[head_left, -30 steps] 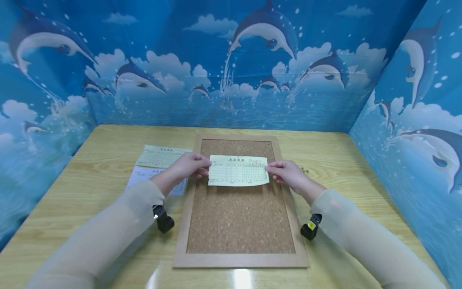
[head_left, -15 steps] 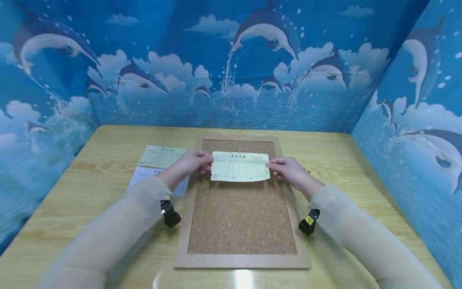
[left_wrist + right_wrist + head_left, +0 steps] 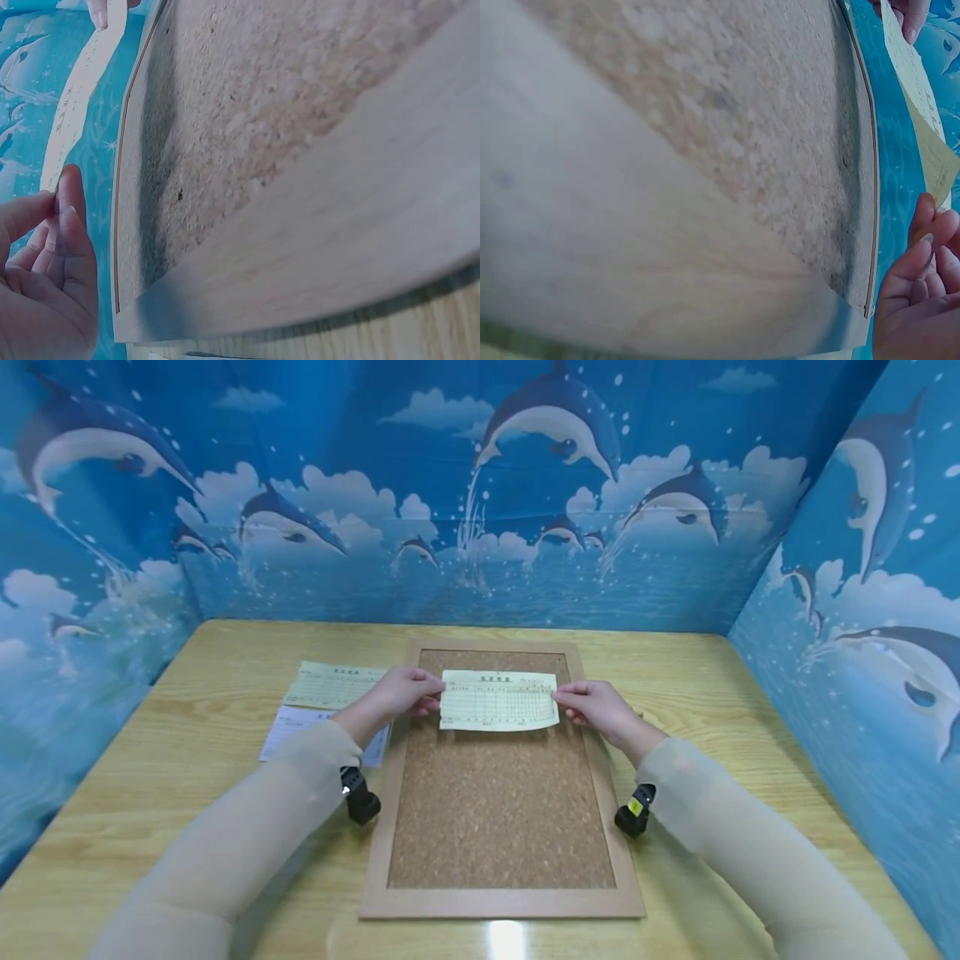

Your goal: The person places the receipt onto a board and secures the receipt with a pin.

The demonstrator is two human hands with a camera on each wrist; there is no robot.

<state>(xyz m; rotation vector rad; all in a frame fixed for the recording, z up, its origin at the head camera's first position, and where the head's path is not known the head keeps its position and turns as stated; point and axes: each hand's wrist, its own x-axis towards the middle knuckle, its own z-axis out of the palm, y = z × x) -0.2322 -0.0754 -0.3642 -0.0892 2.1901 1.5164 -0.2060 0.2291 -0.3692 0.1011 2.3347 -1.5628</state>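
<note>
A pale yellow-green printed form slip [image 3: 498, 702] is held level above the upper part of a cork board [image 3: 502, 810] with a light wooden frame. My left hand [image 3: 408, 692] pinches the slip's left edge between thumb and fingers, and my right hand [image 3: 596, 703] pinches its right edge. From the left wrist, the slip [image 3: 79, 101] appears nearly edge-on, apart from the cork, with my left hand [image 3: 52, 277] at its near end. In the right wrist view, a yellowish layer [image 3: 934, 154] shows under the slip's white face, near my right hand [image 3: 922, 277].
Left of the board lie another yellow-green form [image 3: 330, 685] and a white form [image 3: 292, 727], both partly covered by my left arm. The wooden table [image 3: 675, 668] meets a dolphin-print blue curtain [image 3: 360, 568] at the back and sides.
Both hands have moved the slip slightly away from me, towards the board's far edge. The grip at both ends stays the same. Board and the other forms have not moved.
</note>
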